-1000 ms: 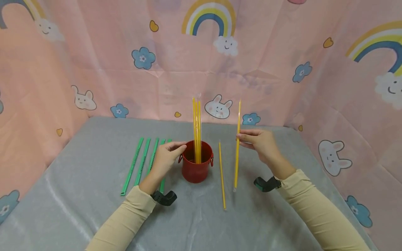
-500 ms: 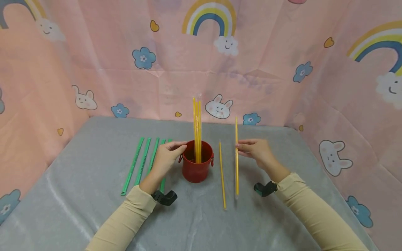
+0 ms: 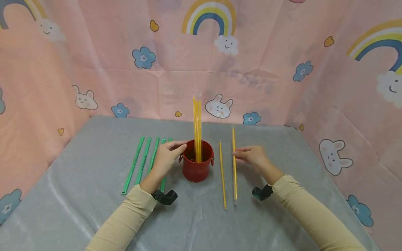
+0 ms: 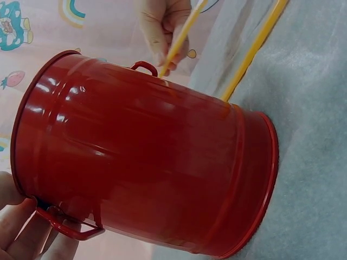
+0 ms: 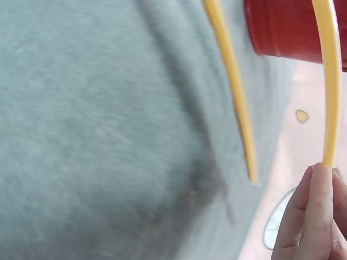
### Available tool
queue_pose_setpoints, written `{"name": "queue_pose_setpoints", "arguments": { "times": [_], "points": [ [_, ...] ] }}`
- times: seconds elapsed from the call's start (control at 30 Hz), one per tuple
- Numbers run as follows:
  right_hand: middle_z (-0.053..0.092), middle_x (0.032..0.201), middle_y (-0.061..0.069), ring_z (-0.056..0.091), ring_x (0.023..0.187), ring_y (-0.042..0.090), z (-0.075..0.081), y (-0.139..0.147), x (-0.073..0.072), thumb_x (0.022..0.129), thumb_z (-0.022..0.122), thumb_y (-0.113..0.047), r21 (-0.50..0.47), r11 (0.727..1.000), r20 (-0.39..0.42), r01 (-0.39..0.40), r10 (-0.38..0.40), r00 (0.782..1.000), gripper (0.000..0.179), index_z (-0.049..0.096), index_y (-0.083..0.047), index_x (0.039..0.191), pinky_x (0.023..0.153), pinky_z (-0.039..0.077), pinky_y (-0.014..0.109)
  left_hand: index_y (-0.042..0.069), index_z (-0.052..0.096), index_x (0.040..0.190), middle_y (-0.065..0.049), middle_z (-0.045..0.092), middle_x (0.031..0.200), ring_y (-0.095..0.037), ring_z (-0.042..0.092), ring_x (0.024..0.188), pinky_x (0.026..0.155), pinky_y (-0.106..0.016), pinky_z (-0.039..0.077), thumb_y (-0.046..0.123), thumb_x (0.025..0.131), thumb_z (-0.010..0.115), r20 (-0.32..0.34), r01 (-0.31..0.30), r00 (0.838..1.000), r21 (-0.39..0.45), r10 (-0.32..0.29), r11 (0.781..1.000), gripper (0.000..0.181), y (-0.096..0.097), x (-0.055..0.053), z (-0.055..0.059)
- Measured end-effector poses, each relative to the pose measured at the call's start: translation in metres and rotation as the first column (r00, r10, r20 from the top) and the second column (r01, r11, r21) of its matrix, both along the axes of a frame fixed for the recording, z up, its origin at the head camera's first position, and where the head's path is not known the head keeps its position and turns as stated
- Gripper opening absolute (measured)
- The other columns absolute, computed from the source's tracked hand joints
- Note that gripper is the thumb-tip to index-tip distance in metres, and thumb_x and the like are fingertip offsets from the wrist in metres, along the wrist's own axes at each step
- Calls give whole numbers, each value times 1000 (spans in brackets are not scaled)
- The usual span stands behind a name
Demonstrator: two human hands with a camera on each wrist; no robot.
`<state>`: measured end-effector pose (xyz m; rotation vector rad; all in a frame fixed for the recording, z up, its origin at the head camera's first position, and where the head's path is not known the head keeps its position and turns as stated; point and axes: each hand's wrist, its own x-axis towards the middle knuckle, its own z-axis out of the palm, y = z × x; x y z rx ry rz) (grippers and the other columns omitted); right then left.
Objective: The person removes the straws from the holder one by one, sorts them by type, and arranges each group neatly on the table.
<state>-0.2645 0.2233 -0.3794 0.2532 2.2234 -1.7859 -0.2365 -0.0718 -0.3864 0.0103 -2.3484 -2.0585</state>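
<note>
Yellow straw (image 3: 235, 174), pinched by the fingers of the right hand (image 3: 253, 154), has sunk toward the desk (image 3: 201, 223), right of the red bucket (image 3: 195, 173) (held by the left hand (image 3: 165, 157)), so the lowering seems nearly done.

Straws (image 3: 197, 139) in bucket (image 3: 195, 173); more straws (image 3: 222, 174) right

The right hand's fingers (image 5: 317, 211) pinch a yellow straw (image 5: 332, 92), which crosses in front of a red bucket (image 5: 284, 27). A second straw (image 5: 237, 89) lies on the grey counter (image 5: 81, 108), pointing toward its edge by the pink cloth (image 5: 297, 151).
</note>
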Motion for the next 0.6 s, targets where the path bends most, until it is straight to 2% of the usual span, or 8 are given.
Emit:
{"name": "queue_pose_setpoints", "arguments": {
  "times": [0.2,0.3,0.43,0.6],
  "points": [
    [71,81,4,69,71,11,-11,-1,-2,85,66,-7,1,1000,41,14,-14,999,38,57,12,117,76,56,31,4,68,111,-14,68,109,-18,60,95,84,-41,52,19,89,63,-10,0,1000,-29,0,1000,27,3,16,23],
    [71,82,4,69,70,11,-15,-1,-3,85,66,-8,10,1000,57,15,-16,998,36,59,10,116,77,56,33,3,68,111,-14,67,109,-17,61,95,84,-40,52,18,90,62,-12,-3,1000,-33,2,999,27,4,20,26],
    [71,82,3,68,70,11,-20,-2,-4,85,66,-8,9,1000,79,13,-14,997,36,59,10,115,75,57,32,4,69,110,-13,68,108,-18,61,95,79,-33,53,19,89,63,-8,-4,1000,-31,4,1000,26,3,17,23],
    [71,83,5,68,69,11,-25,-4,-6,84,67,-8,35,999,97,22,-26,995,35,60,10,113,70,57,29,10,70,108,-9,69,107,-17,61,96,82,-32,53,24,87,66,-3,2,1000,-5,-2,1000,26,0,4,5]
  ]
}}
